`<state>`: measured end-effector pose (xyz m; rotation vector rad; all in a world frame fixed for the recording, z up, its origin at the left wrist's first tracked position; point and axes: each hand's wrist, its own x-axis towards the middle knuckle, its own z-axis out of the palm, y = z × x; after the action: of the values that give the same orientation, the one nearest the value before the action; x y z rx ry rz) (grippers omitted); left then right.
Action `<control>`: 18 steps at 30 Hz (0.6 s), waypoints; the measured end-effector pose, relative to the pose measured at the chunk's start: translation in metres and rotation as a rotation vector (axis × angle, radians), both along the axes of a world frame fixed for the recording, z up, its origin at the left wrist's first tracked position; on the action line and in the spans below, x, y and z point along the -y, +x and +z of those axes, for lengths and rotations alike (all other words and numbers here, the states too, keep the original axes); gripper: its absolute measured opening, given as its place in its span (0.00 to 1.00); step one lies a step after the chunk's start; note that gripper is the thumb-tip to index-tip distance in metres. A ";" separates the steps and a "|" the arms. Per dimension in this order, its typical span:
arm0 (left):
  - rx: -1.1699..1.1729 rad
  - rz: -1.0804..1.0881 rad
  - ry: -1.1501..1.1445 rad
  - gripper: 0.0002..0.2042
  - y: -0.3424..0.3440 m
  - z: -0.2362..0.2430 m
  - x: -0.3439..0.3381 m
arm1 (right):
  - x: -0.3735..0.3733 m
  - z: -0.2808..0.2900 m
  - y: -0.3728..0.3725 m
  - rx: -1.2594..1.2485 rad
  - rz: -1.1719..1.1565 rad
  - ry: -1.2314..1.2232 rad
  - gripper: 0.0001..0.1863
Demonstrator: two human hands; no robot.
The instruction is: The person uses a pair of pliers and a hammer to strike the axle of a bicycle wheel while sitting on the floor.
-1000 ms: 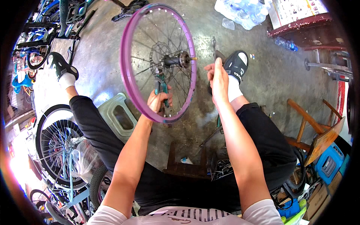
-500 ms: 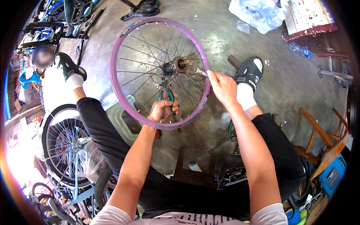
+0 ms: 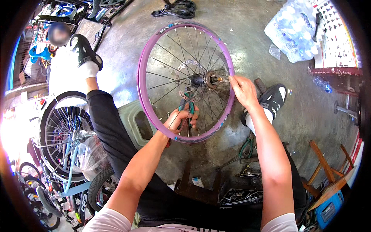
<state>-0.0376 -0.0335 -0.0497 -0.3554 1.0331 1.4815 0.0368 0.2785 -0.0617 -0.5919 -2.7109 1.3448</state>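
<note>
A bicycle wheel with a purple rim [image 3: 144,87] and black spokes, without a tyre, is held tilted above the floor in front of me. My left hand [image 3: 181,118] is behind the lower spokes, closed round green-handled pliers [image 3: 192,106]; the jaws are beside the hub, partly hidden by spokes. My right hand [image 3: 244,92], at the rim's right side, pinches a small brush [image 3: 223,81], whose tip is at the open, greasy end of the hub [image 3: 211,79]. The brush's handle is mostly hidden by the fingers. A disc rotor [image 3: 181,66] shows behind the spokes.
A pale green plastic stool [image 3: 129,116] stands left of the wheel. Tools fill a tray [image 3: 241,197] below my right forearm. Bicycles [image 3: 65,135] crowd the left, a saddle [image 3: 179,8] lies far ahead, and bagged bottles [image 3: 291,33] and a wooden stool [image 3: 326,164] are right.
The wheel and both hands appear further right and slightly lower in the picture, as does the whole scene. Both hands keep their grips, and the brush stays at the hub's end.
</note>
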 end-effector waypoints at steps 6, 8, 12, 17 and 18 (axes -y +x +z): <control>0.026 0.073 -0.022 0.16 0.013 0.017 -0.007 | 0.027 -0.003 0.032 0.082 0.008 -0.068 0.28; 0.027 0.068 -0.067 0.15 0.018 0.026 -0.007 | 0.031 -0.004 0.041 0.081 -0.003 -0.079 0.28; -0.140 0.016 -0.207 0.14 0.024 0.046 -0.029 | 0.032 -0.049 0.068 -0.039 -0.151 -0.040 0.27; -0.211 0.017 -0.342 0.14 0.053 0.106 -0.057 | 0.049 -0.070 0.087 -0.135 -0.232 -0.149 0.30; -0.151 0.026 -0.315 0.12 0.056 0.100 -0.050 | 0.051 -0.071 0.086 -0.160 -0.236 -0.158 0.31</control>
<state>0.0189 0.0163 0.0502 -0.4864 1.3934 1.3847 0.1227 0.2273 -0.1330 -0.7545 -2.3409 1.4817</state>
